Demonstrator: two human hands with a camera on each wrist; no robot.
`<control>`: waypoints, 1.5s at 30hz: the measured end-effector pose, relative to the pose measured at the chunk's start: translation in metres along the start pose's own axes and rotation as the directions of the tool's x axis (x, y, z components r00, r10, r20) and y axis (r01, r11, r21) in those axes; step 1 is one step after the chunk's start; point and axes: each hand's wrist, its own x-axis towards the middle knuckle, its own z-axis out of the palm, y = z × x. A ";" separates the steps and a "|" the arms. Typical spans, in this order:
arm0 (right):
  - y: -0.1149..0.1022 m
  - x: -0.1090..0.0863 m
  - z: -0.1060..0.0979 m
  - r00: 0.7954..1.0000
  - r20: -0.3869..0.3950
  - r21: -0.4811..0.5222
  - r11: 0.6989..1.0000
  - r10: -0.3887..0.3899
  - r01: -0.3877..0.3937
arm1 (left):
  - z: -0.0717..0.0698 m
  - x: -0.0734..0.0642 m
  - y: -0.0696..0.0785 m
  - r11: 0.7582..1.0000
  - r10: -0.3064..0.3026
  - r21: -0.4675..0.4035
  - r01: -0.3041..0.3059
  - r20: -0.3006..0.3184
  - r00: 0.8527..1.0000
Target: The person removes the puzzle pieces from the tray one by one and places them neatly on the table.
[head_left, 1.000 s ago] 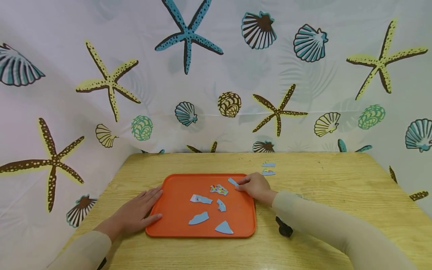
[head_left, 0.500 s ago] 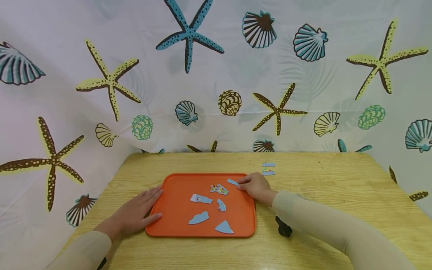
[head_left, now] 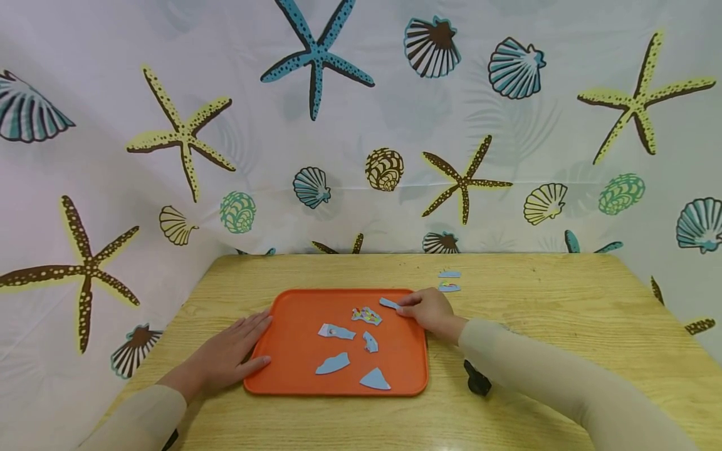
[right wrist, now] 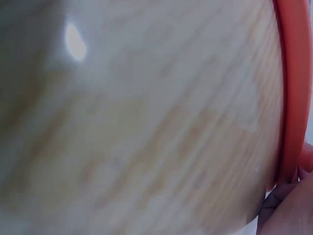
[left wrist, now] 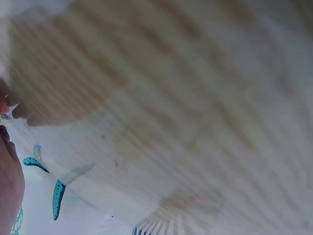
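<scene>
An orange tray [head_left: 293, 376] lies on the wooden table. My left hand [head_left: 231, 351] rests on its left rim, fingers straight and thumb apart. At the far right corner, my right hand [head_left: 431, 311] pinches a narrow light-blue card piece [head_left: 388, 303] by its right end, thumb and fingertips together. Several irregular card pieces lie flat inside: a multicoloured one [head_left: 366, 316], a long one with a pale end [head_left: 337, 332], a small one [head_left: 370, 342], a plain curved one [head_left: 333, 364] and a triangular one [head_left: 375, 379]. Both wrist views show only the hands' edges, at the frame sides.
Behind the tray to the right, two more blue strips lie on the table [head_left: 536, 300]: a plain one [head_left: 449, 274] and one with coloured marks [head_left: 449, 287]. A white curtain [head_left: 361, 125] printed with starfish and shells hangs behind. A black device [head_left: 478, 381] sits under the right forearm.
The narrow piece in my right fingers has turned slightly, its free end shifting a little left. My left hand and the other pieces stay put.
</scene>
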 end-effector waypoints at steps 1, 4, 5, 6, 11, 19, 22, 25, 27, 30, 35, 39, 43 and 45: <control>0.000 0.001 0.000 1.000 0.003 0.002 1.000 -0.003 0.003 | 0.000 0.000 0.000 1.000 -0.003 0.001 0.003 0.003 1.000; 0.001 0.002 -0.002 1.000 0.014 0.015 1.000 -0.006 0.006 | 0.000 0.000 0.001 1.000 -0.008 0.005 0.008 0.008 1.000; 0.001 0.002 -0.003 1.000 0.017 0.018 1.000 -0.008 0.008 | 0.000 0.001 0.001 1.000 -0.007 0.006 0.007 0.009 1.000; 0.000 0.002 -0.004 1.000 0.022 0.024 1.000 -0.012 0.011 | 0.000 0.001 0.001 1.000 -0.009 0.008 0.009 0.010 1.000; -0.001 0.000 -0.010 0.998 0.044 0.044 0.998 -0.043 0.041 | -0.001 0.000 0.004 1.000 -0.011 0.000 0.011 0.010 1.000; 0.000 0.005 -0.021 0.996 0.064 0.038 0.998 -0.058 0.056 | -0.001 0.006 -0.003 1.000 -0.005 0.008 0.005 0.008 1.000; 0.003 0.007 -0.025 0.996 0.063 0.044 0.997 -0.068 0.065 | -0.001 0.010 -0.007 1.000 0.003 0.007 -0.003 0.007 1.000; 0.006 0.009 -0.029 0.994 0.063 0.046 0.995 -0.087 0.084 | -0.002 0.014 -0.011 1.000 0.011 0.003 -0.011 0.006 1.000; 0.008 0.011 -0.031 0.994 0.070 0.055 0.995 -0.088 0.084 | -0.002 0.016 -0.013 1.000 0.019 0.003 -0.019 0.000 1.000; 0.011 0.014 -0.035 0.992 0.074 0.045 0.994 -0.101 0.098 | -0.002 0.019 -0.016 1.000 0.026 0.004 -0.026 -0.006 1.000; 0.017 0.014 -0.044 0.991 0.085 0.057 0.994 -0.102 0.097 | -0.003 0.019 -0.016 0.999 0.035 0.004 -0.035 -0.016 0.999; 0.023 0.011 -0.051 0.990 0.090 0.048 0.993 -0.108 0.104 | -0.004 0.019 -0.016 1.000 0.021 0.004 -0.021 0.005 1.000; 0.030 0.008 -0.060 0.990 0.081 0.021 0.994 -0.112 0.111 | -0.004 0.020 -0.016 1.000 0.011 0.005 -0.012 0.019 1.000; 0.032 0.007 -0.066 0.990 0.079 0.022 0.993 -0.118 0.117 | -0.004 0.020 -0.016 1.000 0.017 0.006 -0.017 0.015 1.000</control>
